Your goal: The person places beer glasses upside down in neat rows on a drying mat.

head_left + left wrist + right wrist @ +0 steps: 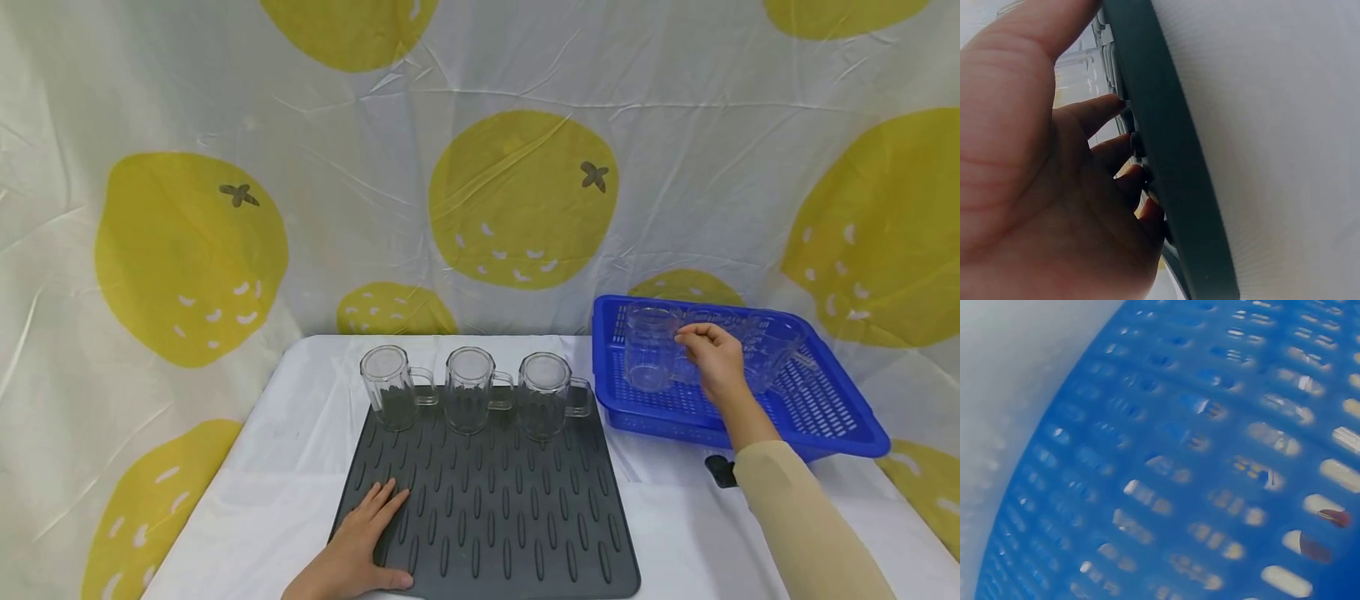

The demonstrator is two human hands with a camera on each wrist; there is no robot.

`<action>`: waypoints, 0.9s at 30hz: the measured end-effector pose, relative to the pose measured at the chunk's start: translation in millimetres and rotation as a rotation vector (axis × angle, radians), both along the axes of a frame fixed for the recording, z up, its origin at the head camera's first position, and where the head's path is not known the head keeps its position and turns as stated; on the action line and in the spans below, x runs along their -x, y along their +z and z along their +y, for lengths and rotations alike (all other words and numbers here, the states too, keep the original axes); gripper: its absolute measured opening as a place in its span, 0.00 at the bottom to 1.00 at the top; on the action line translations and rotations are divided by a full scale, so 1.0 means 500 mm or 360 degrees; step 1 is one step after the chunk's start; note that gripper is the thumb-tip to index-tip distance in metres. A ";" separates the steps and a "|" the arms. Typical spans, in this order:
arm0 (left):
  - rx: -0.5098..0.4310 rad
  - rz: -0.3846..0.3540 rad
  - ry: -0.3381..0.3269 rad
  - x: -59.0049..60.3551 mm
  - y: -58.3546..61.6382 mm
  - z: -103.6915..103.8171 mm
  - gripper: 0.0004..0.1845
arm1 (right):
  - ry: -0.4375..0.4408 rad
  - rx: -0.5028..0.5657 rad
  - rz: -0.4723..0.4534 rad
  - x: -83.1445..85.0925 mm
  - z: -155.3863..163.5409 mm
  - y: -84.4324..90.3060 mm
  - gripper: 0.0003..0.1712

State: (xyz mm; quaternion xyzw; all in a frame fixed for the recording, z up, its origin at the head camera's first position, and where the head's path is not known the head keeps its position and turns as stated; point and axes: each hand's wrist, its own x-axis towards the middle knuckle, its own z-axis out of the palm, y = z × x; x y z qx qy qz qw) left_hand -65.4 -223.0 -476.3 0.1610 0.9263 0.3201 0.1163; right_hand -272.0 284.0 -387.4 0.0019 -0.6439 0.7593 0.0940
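The mugs (468,390) are seen as clear, glossy glass; the mat (495,517) as matt ribbed rubber; the basket (825,408) as perforated blue plastic.

We're looking at a staged dishwashing corner, not a real kitchen: a lemon-print cloth backdrop (480,167) hangs behind a white-covered tabletop (247,500), with a drying mat (510,517) and blue basket (832,417).
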 end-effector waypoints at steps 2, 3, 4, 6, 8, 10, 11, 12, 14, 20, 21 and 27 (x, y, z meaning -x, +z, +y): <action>0.0004 0.0000 0.0001 0.000 -0.001 -0.001 0.57 | 0.0006 0.0006 0.0027 -0.004 -0.004 0.003 0.08; 0.0005 -0.0001 0.0002 0.000 -0.001 -0.001 0.57 | 0.0008 0.0013 0.0041 -0.006 -0.007 0.005 0.08; 0.0009 -0.0001 0.0003 0.000 -0.001 -0.001 0.57 | 0.0007 0.0020 0.0052 -0.008 -0.010 0.007 0.08; 0.0016 0.0003 0.0002 0.000 -0.002 -0.001 0.58 | 0.0006 0.0036 0.0076 -0.011 -0.017 0.012 0.09; 0.0028 0.0004 0.0004 -0.001 -0.002 0.000 0.58 | 0.0006 0.0062 0.0099 -0.015 -0.023 0.018 0.10; 0.0037 0.0006 0.0004 -0.001 -0.002 0.000 0.58 | 0.0003 0.0082 0.0131 -0.019 -0.029 0.025 0.10; 0.0038 0.0009 0.0002 -0.001 -0.002 0.001 0.58 | 0.0002 0.0085 0.0149 -0.021 -0.031 0.028 0.11; 0.0039 0.0011 0.0000 -0.001 -0.002 0.001 0.58 | 0.0003 0.0091 0.0166 -0.023 -0.034 0.032 0.10; 0.0038 0.0012 0.0001 -0.001 -0.002 0.002 0.58 | 0.0001 0.0084 0.0200 -0.028 -0.038 0.038 0.10; 0.0031 0.0001 0.0002 -0.001 -0.002 0.003 0.58 | 0.0040 0.0092 0.0270 -0.046 -0.044 0.052 0.09; 0.0030 -0.0004 0.0002 -0.001 -0.002 0.003 0.59 | 0.0053 0.0104 0.0283 -0.049 -0.045 0.054 0.08; 0.0032 -0.0017 -0.0002 0.001 -0.001 -0.001 0.59 | 0.0158 0.0168 0.0390 -0.069 -0.051 0.071 0.10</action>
